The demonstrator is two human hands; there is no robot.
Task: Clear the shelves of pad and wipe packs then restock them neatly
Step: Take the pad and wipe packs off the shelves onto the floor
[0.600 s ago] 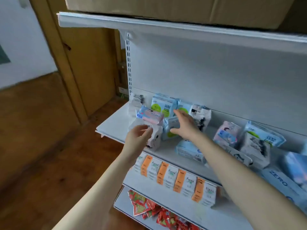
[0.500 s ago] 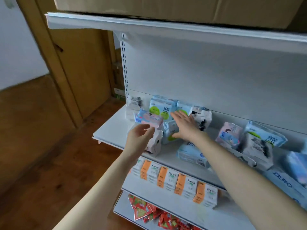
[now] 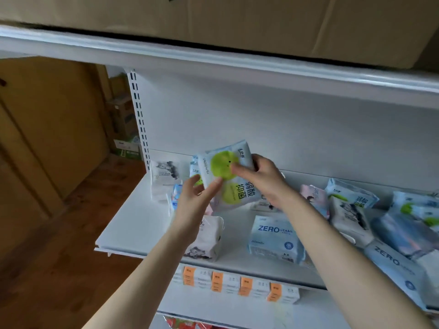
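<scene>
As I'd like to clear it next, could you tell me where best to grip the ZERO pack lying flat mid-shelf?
Take the ZERO pack across its long edges, coming from above and in front. It lies flat, label up, near the shelf lip, with bare shelf on its left, so that edge is probably easy to get under; its broad face offers little to pinch.

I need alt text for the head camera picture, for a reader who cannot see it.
The left hand and the right hand together hold a pale blue pack with green circles over a white shop shelf. A blue ZERO pack lies on it among other packs.
</scene>
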